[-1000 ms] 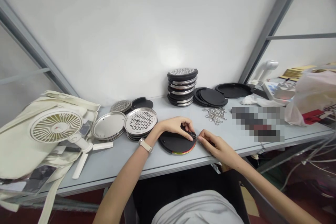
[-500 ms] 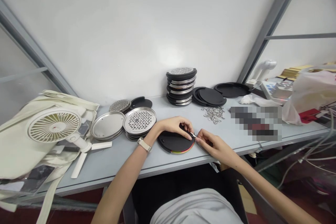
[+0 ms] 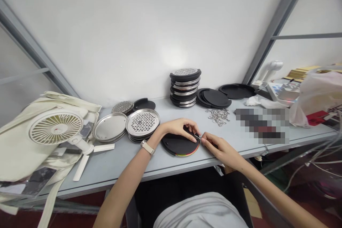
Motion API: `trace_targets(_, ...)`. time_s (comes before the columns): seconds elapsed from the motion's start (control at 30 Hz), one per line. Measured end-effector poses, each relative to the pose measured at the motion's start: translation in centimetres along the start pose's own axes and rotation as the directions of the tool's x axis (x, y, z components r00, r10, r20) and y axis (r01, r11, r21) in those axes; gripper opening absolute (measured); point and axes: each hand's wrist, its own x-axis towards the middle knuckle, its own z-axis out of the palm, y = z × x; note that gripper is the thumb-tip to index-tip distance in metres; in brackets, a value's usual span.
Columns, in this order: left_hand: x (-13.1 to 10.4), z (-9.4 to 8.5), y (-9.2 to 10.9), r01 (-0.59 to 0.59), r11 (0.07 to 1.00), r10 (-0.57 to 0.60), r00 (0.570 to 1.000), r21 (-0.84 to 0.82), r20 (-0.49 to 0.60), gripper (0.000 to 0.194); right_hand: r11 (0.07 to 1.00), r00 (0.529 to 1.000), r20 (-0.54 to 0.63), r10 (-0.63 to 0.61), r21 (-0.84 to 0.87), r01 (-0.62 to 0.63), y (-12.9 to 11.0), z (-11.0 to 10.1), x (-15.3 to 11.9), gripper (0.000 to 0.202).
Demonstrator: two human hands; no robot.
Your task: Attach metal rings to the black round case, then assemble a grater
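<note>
A round black disc [image 3: 178,146] lies on the table before me, with a yellow-to-red strip along its near right rim. My left hand [image 3: 184,129] holds it from above, thumb across the top and fingers curled round the far edge. At the disc's right edge, my right hand [image 3: 213,144] pinches a small metal wire hook [image 3: 197,136]. Its looped end sits beside my left thumb; whether it passes through the disc is too small to tell. More such wire hooks [image 3: 218,116] lie in a heap behind my right hand.
Left of the disc stand stacked metal grater plates [image 3: 143,123] and plain metal plates [image 3: 110,127]. A tall stack of black-and-metal discs [image 3: 185,88] stands behind, beside black discs [image 3: 216,98] and a black tray [image 3: 237,91]. A white fan [image 3: 56,128] lies far left.
The wire hook has turned in my right fingers, and its loop shows more plainly beside my left thumb. My left hand keeps its hold on the disc.
</note>
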Motion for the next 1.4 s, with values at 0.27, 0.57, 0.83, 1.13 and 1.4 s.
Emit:
trace_targets(0.27,0.1,0.1,-0.5,0.002,0.999,-0.001,1.000,0.038,-0.030,0.031,0.999,0.999,-0.011,0.031,0.032,-0.031,0.1,0.1,0.0,0.035)
trace_targets(0.57,0.2,0.0,-0.6,0.035,0.998,-0.033,0.999,0.053,-0.031,0.034,1.000,1.000,-0.004,0.006,-0.022,-0.006,0.2,0.1,0.1,0.036)
trace_targets(0.83,0.0,-0.1,0.3,0.014,0.998,-0.016,1.000,0.054,0.025,0.032,0.991,0.999,0.020,-0.029,-0.127,0.031,0.8,0.2,0.0,0.037)
trace_targets(1.13,0.1,-0.2,-0.1,-0.022,0.997,0.019,0.999,0.070,0.048,0.033,0.992,1.000,0.016,-0.027,-0.126,0.029,0.8,0.3,-0.1,0.036)
trace_targets(1.4,0.0,-0.2,-0.1,-0.020,0.997,0.016,0.998,0.072,0.062,0.032,0.993,1.000,0.010,-0.021,-0.112,0.022,0.6,0.3,-0.1,0.034)
